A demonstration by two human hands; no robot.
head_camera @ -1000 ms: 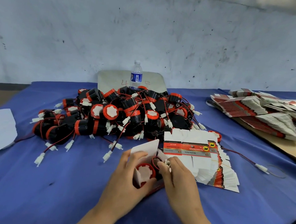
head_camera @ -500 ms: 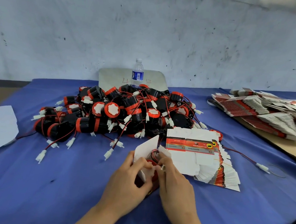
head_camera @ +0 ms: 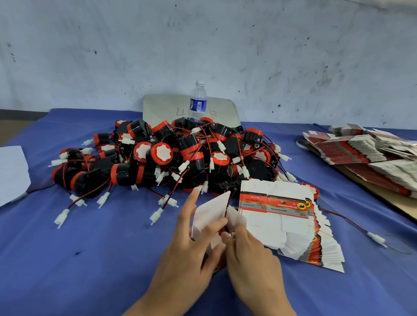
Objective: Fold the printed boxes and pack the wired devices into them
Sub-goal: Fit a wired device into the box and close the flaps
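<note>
The left hand (head_camera: 189, 253) grips the partly formed box (head_camera: 212, 213) from the side, fingers curled round its wall and index finger extended, which braces the carton upright on the blue table (head_camera: 88, 261) so the open top faces the worker. The right hand (head_camera: 250, 262) pinches at the box mouth, apparently tucking a wire and its white connector inside; the device itself is hidden behind the flaps, so its seating cannot be confirmed. The stack of flat printed boxes (head_camera: 290, 225) lies just beside the right hand, placed for quick pickup. The pile of wired devices (head_camera: 176, 162) sits directly behind the work, within reach of either hand. A water bottle (head_camera: 198, 102) stands behind the pile.
</note>
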